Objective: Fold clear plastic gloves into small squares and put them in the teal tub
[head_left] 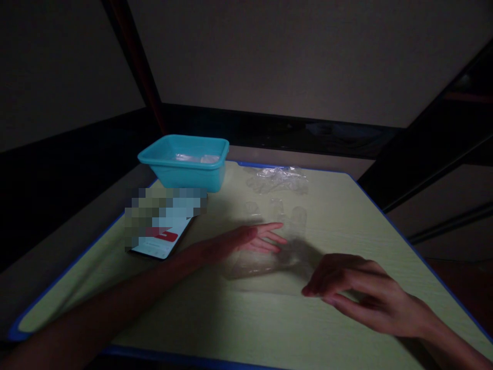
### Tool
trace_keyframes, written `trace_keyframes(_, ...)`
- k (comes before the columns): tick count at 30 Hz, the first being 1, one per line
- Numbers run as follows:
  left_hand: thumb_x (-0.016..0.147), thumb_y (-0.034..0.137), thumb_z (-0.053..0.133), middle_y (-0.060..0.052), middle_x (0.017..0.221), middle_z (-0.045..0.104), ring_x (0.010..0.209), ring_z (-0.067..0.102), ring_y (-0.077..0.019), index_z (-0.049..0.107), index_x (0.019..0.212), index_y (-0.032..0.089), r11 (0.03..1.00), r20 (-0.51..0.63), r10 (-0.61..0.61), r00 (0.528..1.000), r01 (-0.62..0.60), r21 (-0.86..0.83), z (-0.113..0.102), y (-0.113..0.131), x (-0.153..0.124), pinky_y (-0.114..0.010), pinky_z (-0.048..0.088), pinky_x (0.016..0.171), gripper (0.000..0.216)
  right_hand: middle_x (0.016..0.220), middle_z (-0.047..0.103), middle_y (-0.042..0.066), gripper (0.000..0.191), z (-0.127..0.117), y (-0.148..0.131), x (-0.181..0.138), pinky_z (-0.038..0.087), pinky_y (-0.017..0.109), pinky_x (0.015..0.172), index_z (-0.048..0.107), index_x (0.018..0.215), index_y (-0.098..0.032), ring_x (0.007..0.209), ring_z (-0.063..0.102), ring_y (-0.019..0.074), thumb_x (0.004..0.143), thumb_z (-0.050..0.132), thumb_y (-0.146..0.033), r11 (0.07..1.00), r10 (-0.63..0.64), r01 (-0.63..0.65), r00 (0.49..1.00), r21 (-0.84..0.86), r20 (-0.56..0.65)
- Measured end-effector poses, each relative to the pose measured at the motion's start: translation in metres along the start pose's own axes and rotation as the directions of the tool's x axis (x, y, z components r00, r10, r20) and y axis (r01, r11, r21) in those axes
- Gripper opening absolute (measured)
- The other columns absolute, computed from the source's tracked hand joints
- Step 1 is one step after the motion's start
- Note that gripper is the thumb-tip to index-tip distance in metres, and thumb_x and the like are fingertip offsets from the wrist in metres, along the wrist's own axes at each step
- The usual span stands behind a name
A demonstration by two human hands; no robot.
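Note:
A clear plastic glove (265,246) lies flat in the middle of the pale green table (246,318), its fingers pointing away from me. My left hand (246,239) lies over the glove's left side with fingers stretched out flat. My right hand (354,293) hovers at the glove's right lower corner, fingers curved and loosely apart, holding nothing that I can see. The light is dim.
A teal plastic tub (185,162) with clear plastic inside stands at the back left. A crumpled pile of clear plastic (279,180) lies at the table's far edge. A phone (162,239) with a lit screen lies left of my left hand. The table has a blue rim.

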State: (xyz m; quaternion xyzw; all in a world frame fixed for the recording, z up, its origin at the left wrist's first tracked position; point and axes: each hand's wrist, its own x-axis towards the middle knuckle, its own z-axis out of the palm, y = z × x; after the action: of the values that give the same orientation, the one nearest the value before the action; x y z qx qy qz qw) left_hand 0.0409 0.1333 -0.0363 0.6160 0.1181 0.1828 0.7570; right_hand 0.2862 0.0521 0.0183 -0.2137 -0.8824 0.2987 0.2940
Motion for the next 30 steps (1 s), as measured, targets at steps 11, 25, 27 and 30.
trace_keyframes(11,0.081,0.068,0.037,-0.015,0.143,0.033,0.128,0.035,-0.0296,0.024,0.142,0.018,0.997,0.038,0.057,0.998,-0.055,-0.063,0.005,-0.014,0.005,-0.045,0.023,0.104,0.079,0.085,0.069,0.004,0.017,0.0,0.0,0.001,0.051,0.026,0.068,0.056,0.097,-0.02,0.079,0.063,0.012,0.086,0.051,-0.009,1.0,0.024,-0.024,0.999,-0.013,0.034)
trace_keyframes(25,0.079,0.073,0.027,-0.014,0.142,0.035,0.126,0.037,-0.0301,0.021,0.143,0.019,0.967,0.058,-0.075,0.996,0.086,-0.24,-0.002,0.001,0.014,-0.043,0.023,0.102,0.084,0.063,0.068,0.003,0.015,-0.011,0.01,0.014,0.05,0.021,0.048,0.058,0.07,-0.019,0.055,0.064,0.0122,0.081,0.061,-0.028,0.967,0.253,-0.238,0.915,0.087,-0.314)
trace_keyframes(27,0.082,0.071,0.022,-0.013,0.139,0.04,0.125,0.038,-0.0299,0.024,0.142,0.019,0.942,0.057,-0.093,0.994,0.106,-0.318,-0.006,0.002,0.016,-0.043,0.023,0.101,0.08,0.061,0.068,0.004,0.02,-0.013,0.014,0.02,0.05,0.022,0.048,0.056,0.069,-0.018,0.055,0.064,0.0129,0.081,0.061,-0.034,0.935,0.342,-0.291,0.891,0.2,-0.3)
trace_keyframes(30,0.08,0.073,0.024,-0.013,0.133,0.048,0.123,0.042,-0.0296,0.028,0.14,0.019,0.901,0.058,-0.111,0.992,0.125,-0.416,-0.011,0.002,0.019,-0.042,0.023,0.1,0.081,0.061,0.068,0.004,0.024,-0.017,0.023,0.029,0.051,0.026,0.054,0.054,0.071,-0.019,0.057,0.065,0.0145,0.079,0.062,-0.04,0.865,0.464,-0.374,0.85,0.336,-0.249)
